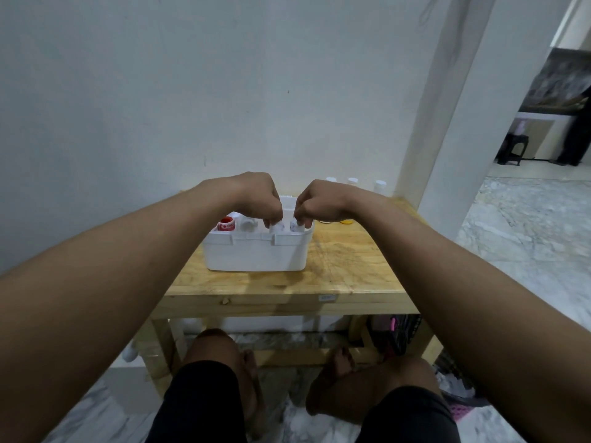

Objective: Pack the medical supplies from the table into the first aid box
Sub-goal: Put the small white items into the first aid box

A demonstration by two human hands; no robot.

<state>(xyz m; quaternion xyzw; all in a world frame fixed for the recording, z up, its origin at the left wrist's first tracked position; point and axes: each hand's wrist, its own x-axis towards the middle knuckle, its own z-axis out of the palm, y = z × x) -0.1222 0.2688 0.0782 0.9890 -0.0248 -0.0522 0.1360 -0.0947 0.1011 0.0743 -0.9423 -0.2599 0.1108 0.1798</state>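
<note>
A white first aid box [256,252] stands open on the wooden table [351,266]. Inside it I see a red-labelled item [226,224] at the left and a white bottle [248,224] beside it. My left hand [256,196] reaches over the box rim, its fingers closed on a small white bottle [277,227] standing inside. My right hand [319,201] holds another small white bottle [297,227] right next to it, also within the box. The fingers hide the bottle tops.
Three white bottles [351,182] stand along the wall at the table's back right. A yellow item [346,221] lies just right of the box. A white pillar [447,123] rises by the table's right corner. My knees are below the table's front edge.
</note>
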